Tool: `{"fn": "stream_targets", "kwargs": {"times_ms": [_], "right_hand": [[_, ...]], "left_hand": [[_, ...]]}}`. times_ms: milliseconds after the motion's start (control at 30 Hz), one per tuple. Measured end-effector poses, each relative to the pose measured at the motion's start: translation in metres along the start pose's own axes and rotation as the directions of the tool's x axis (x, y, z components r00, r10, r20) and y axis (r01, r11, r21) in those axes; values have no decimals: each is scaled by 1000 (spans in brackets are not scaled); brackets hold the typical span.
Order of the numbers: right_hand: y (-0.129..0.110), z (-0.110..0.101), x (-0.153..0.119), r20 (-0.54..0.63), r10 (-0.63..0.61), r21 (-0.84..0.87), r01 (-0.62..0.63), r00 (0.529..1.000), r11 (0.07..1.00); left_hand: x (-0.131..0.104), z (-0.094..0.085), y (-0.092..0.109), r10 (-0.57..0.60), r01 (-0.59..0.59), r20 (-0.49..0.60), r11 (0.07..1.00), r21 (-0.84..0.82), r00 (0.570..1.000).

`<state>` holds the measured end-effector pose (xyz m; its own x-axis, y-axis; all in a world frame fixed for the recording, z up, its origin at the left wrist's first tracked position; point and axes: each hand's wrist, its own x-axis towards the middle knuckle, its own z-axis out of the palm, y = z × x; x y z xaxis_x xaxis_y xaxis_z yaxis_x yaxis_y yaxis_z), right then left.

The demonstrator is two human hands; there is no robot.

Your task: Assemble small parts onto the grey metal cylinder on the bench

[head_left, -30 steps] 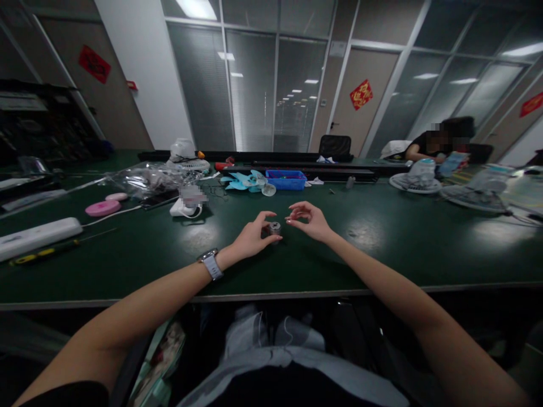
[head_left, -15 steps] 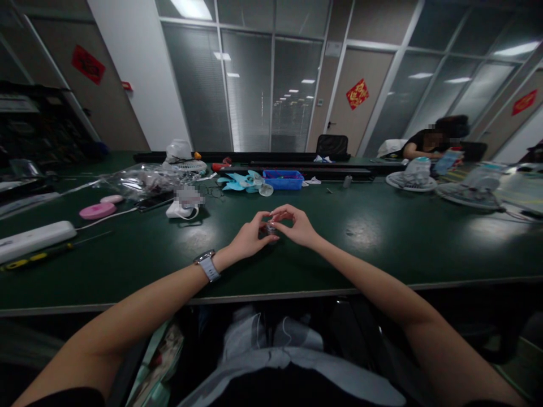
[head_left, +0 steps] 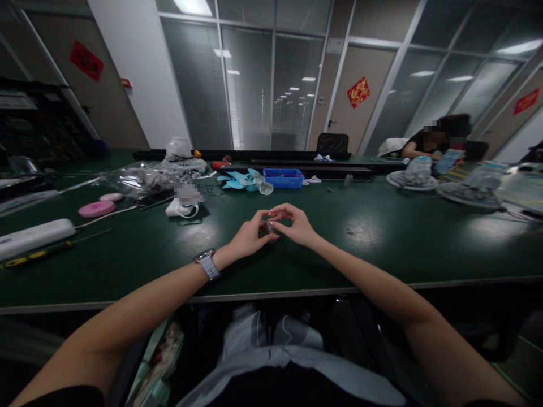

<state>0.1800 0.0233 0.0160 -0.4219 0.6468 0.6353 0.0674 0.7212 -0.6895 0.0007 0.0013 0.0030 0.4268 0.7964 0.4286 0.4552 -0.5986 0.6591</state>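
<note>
Over the middle of the dark green table (head_left: 297,260), my two hands meet around a small, greyish, shiny piece (head_left: 270,227). My left hand (head_left: 251,234), with a watch (head_left: 206,263) on its wrist, curves its thumb and fingers about the piece from the left. From the right, my right hand (head_left: 293,223) has its thumb and fingertips bent in a pinch at the top of the same piece. Fingers cover most of it, so its kind cannot be made out.
Beyond my hands lie a blue basket (head_left: 283,178) and light-blue fan blades (head_left: 241,180). A white power strip (head_left: 38,237), a screwdriver (head_left: 38,255) and a pink round case (head_left: 97,209) are at left. Fan parts (head_left: 412,175) stand at right, near another person (head_left: 428,141).
Hands and the small piece stay in nearly the same place. The fingers have shifted only slightly, and the view has tilted a little.
</note>
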Motion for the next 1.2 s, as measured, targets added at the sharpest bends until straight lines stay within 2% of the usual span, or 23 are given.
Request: {"fn": "stream_targets", "kwargs": {"times_ms": [167, 300, 333, 400, 500, 567, 667, 833, 967, 1067, 1200], "right_hand": [[0, 0, 3, -120, -6, 0, 6, 993, 1000], [7, -15, 2, -183, 21, -4, -22, 983, 1000], [10, -20, 1, -164, 50, 1, -50, 985, 999], [16, -31, -4, -53, 140, 1, -140, 989, 990], [25, -42, -11, 193, 260, -17, -262, 946, 965], [29, -44, -13, 313, 274, -28, -280, 909, 960], [32, -43, -12, 370, 252, -39, -257, 894, 966], [27, -39, -12, 275, 262, -51, -258, 925, 965], [17, -33, -8, 41, 202, -19, -201, 979, 979], [8, -24, -2, -99, 102, 42, -98, 990, 994], [0, -9, 2, -70, 26, 98, -19, 997, 995]], "left_hand": [[0, 0, 3, -10, 10, -1, 1000, -9, 1000], [-1, 0, 4, -21, 21, -13, 1000, -4, 1000], [-1, 0, 4, -23, 22, -16, 1000, -4, 1000], [-1, 0, 4, -25, 25, -18, 1000, -4, 1000], [-1, 0, 4, -27, 27, -25, 1000, -5, 999], [-1, 0, 3, -22, 21, -23, 1000, -10, 999], [-1, 0, 2, -18, 17, -18, 1000, -18, 1000], [-1, 1, 1, -17, 16, -20, 1000, -20, 1000], [-1, 0, 2, -15, 15, -21, 1000, -13, 1000], [-1, 0, 2, -11, 11, -8, 1000, -7, 1000], [0, 0, 0, -13, 13, -2, 1000, 7, 1000]]}}
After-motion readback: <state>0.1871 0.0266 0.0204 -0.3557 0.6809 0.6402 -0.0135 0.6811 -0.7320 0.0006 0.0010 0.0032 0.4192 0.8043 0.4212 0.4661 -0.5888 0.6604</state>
